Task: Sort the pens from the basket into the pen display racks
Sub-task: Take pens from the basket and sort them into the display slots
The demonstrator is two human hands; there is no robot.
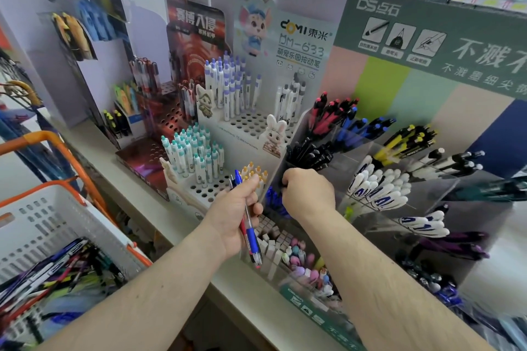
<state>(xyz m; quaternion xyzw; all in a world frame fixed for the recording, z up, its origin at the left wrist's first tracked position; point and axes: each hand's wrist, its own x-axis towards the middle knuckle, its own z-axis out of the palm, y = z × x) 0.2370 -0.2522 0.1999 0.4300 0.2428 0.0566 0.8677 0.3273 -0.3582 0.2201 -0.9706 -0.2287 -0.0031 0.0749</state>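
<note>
Your right hand (308, 192) is the one at the rack: its fingers are curled tight at the mouth of the clear compartment holding the black pens (309, 152), knuckles toward you. Something dark shows at the fingertips, probably a black pen going in, but the fist hides it, so I cannot tell for certain what it holds. That compartment lies just beyond and above the hand, and the pens in it lean with their long axes slanting up and to the right; anything you feed in should follow that same slant.

Your left hand (238, 208) is closed around a small bundle of pens (246, 218), mostly blue with a red one among them. The bundle stands nearly upright, tips down toward the surface (182, 232), caps poking out above the fingers. It sits just left of the right hand, near enough for a short pass across.

The blue pens' compartment (355, 128) is further back and to the right, past the black ones, so the right hand is the nearer one for that reach. The basket (54, 225) with the remaining pens is low on your left, well apart from both hands.
</note>
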